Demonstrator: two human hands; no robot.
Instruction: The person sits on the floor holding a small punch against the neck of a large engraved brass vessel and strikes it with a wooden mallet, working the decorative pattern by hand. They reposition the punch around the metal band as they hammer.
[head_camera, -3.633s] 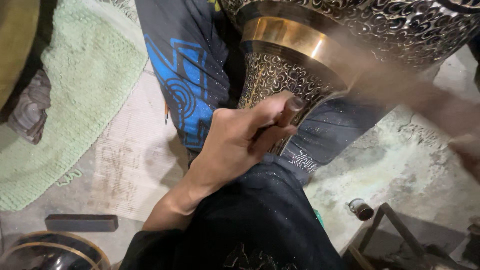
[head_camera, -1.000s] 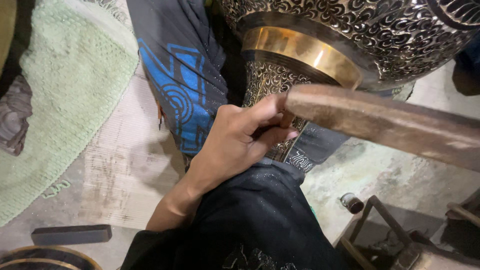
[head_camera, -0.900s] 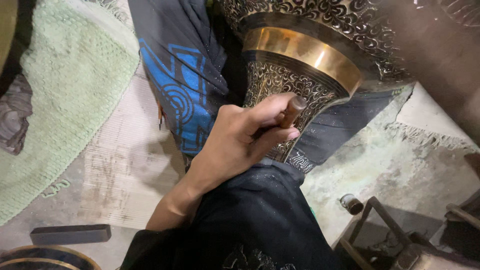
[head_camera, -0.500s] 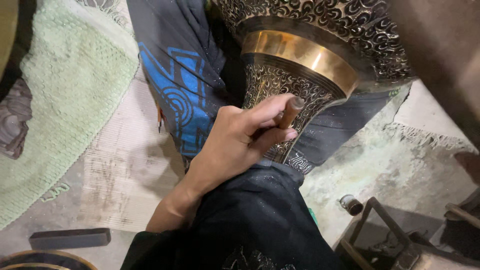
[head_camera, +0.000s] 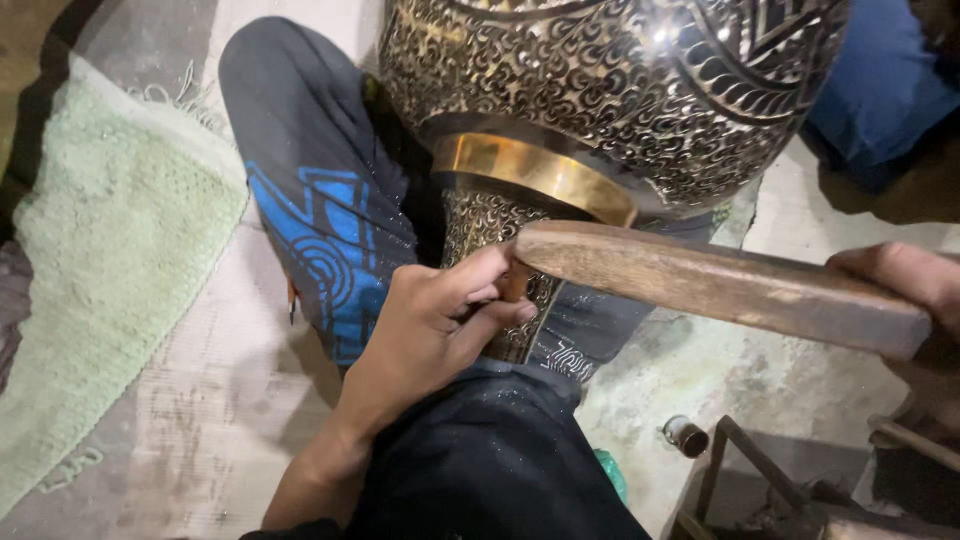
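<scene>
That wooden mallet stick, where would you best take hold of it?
Judging by its pose, grip the wooden stick at its far right end, coming from the right, as the right hand does; the other end meets the small tool in the left hand.

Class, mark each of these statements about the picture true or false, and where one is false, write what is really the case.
1. The left hand holds a small tool against the engraved metal vase. True.
2. The right hand holds a metal spanner. False: it grips a wooden mallet.
3. The mallet's end sits at the top of the small tool. True.
4. The vase has a plain golden band below its patterned belly. True.
5. A red rug lies on the floor at the left. False: the rug is pale green.
6. The vase stands alone on a table. False: it rests between the person's legs on the floor.
</scene>
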